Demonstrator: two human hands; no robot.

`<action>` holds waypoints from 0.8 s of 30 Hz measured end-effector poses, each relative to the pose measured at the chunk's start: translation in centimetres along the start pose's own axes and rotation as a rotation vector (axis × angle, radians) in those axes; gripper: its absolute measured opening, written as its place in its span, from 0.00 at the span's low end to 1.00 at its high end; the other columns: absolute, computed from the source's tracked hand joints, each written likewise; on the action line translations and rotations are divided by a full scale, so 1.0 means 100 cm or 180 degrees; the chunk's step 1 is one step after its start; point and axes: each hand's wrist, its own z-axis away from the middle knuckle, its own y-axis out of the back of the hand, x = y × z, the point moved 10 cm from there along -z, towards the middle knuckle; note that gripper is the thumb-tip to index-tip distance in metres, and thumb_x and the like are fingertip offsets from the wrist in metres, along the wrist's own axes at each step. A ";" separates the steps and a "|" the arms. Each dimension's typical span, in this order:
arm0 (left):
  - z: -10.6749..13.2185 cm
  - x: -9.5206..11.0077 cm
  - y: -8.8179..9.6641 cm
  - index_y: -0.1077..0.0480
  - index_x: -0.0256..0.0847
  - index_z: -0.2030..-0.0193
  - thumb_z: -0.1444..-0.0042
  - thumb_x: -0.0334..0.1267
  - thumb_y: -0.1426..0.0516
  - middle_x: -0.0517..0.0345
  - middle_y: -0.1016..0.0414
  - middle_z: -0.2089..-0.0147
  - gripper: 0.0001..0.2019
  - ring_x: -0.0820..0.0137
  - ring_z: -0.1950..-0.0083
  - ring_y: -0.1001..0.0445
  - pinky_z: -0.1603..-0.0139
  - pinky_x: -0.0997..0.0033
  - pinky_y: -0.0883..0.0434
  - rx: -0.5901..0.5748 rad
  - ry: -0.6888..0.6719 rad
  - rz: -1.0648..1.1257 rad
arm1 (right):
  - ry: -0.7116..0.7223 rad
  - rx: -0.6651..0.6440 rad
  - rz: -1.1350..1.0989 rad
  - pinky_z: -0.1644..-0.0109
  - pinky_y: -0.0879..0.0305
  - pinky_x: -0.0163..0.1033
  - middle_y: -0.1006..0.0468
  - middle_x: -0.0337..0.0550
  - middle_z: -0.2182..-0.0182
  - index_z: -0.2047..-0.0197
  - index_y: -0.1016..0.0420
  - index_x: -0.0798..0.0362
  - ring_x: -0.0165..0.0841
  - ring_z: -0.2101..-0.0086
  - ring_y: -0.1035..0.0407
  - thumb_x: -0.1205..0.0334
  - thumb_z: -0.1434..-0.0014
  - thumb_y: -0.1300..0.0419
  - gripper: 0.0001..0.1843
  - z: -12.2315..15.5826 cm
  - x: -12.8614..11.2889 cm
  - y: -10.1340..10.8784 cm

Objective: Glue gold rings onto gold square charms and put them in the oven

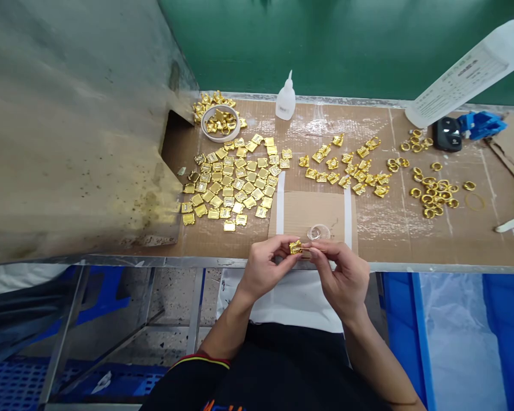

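My left hand (263, 267) pinches a small gold-coloured metal piece (295, 247) between thumb and fingertips at the table's front edge. My right hand (345, 277) is closed on a thin stick (307, 249), whose tip reaches the gold piece. Just behind the fingers a small clear round dish (318, 232) stands on a cardboard pad (312, 208) with white tape strips. Many flat gold plates (228, 178) lie in rows at the left. Gold pieces with ring bands (364, 165) are scattered right of centre, and plain gold rings (439, 197) form a loose group farther right.
A white dropper bottle (286, 101) stands at the back, near a tape ring (220, 124) with gold pieces in it. A large metal housing (81, 137) borders the left. At the right are a big white bottle (466, 74), a black object (448, 135) and a blue one (482, 124).
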 end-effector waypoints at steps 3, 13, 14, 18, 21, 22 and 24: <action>0.001 -0.003 0.000 0.20 0.36 0.53 0.41 0.33 0.34 0.53 0.14 0.65 0.09 0.70 0.68 0.16 0.68 0.77 0.18 -0.0007 0.0071 -0.0032 | 0.0030 -0.0032 0.0061 0.65 0.16 0.36 0.12 0.42 0.66 0.60 0.20 0.47 0.36 0.66 0.15 0.67 0.33 0.36 0.05 -0.001 -0.001 -0.001; 0.001 0.001 0.000 0.20 0.35 0.53 0.40 0.32 0.34 0.52 0.14 0.64 0.09 0.70 0.67 0.16 0.66 0.77 0.18 0.0014 0.0000 0.0012 | -0.0084 -0.0014 -0.0034 0.66 0.17 0.34 0.12 0.40 0.67 0.60 0.20 0.47 0.35 0.68 0.15 0.67 0.33 0.35 0.04 -0.001 0.001 -0.002; 0.001 0.001 0.000 0.20 0.35 0.53 0.40 0.32 0.34 0.52 0.14 0.64 0.09 0.70 0.67 0.16 0.66 0.77 0.18 0.0014 0.0008 0.0001 | -0.0075 -0.0018 -0.0019 0.66 0.17 0.34 0.12 0.40 0.67 0.60 0.20 0.48 0.34 0.68 0.15 0.66 0.33 0.35 0.04 -0.001 0.001 -0.002; 0.001 0.000 0.000 0.20 0.35 0.53 0.40 0.33 0.34 0.51 0.14 0.64 0.09 0.69 0.67 0.16 0.66 0.76 0.18 0.0013 0.0030 -0.0033 | -0.0062 -0.0005 -0.0009 0.66 0.16 0.35 0.12 0.40 0.67 0.61 0.20 0.48 0.35 0.68 0.15 0.65 0.32 0.35 0.04 -0.002 0.001 -0.002; 0.001 -0.003 0.000 0.20 0.36 0.53 0.40 0.34 0.34 0.51 0.14 0.65 0.09 0.69 0.67 0.16 0.66 0.75 0.18 0.0028 0.0084 -0.0031 | -0.0054 -0.0009 -0.0014 0.66 0.16 0.36 0.12 0.42 0.67 0.61 0.20 0.48 0.36 0.67 0.15 0.65 0.32 0.36 0.05 -0.002 0.002 -0.003; 0.001 -0.003 0.001 0.20 0.36 0.54 0.40 0.34 0.34 0.52 0.14 0.65 0.09 0.68 0.67 0.16 0.66 0.75 0.17 0.0037 0.0097 -0.0019 | -0.0034 -0.0009 -0.0014 0.66 0.16 0.36 0.12 0.42 0.67 0.61 0.20 0.48 0.36 0.67 0.15 0.66 0.32 0.36 0.05 -0.002 0.002 -0.003; 0.002 -0.004 0.001 0.20 0.36 0.53 0.41 0.34 0.34 0.52 0.15 0.65 0.09 0.68 0.67 0.16 0.66 0.75 0.17 0.0059 0.0102 0.0013 | 0.0017 0.0004 -0.0009 0.66 0.16 0.36 0.12 0.42 0.67 0.60 0.21 0.48 0.36 0.66 0.15 0.67 0.32 0.36 0.05 -0.002 0.000 -0.002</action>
